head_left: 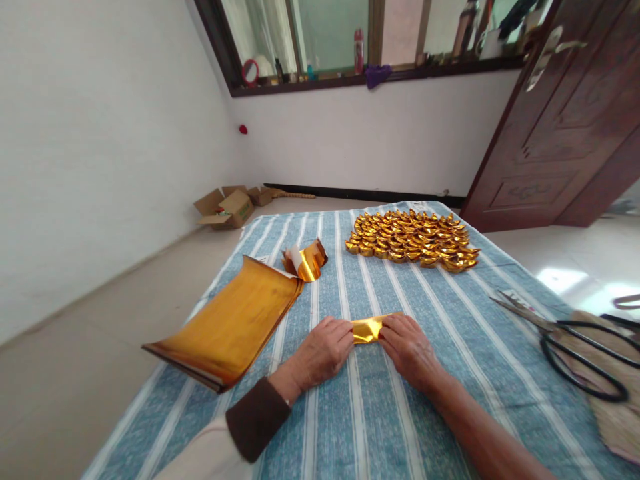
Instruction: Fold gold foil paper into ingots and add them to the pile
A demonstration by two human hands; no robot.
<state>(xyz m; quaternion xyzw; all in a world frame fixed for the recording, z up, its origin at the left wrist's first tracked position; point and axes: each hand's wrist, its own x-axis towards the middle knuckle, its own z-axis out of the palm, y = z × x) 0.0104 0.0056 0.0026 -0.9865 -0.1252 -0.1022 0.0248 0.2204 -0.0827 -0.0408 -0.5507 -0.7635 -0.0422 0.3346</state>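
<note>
head | I am pinching the gold foil piece on the striped cloth, my left hand and right hand gripping its ends | pressing evenly should be keeping creases sharp | foil stack lying left, folded ingots beyond

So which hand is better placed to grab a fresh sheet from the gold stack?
Probably the left hand: the gold stack lies just beside it, while the right hand would have to cross over the folded piece.
</note>
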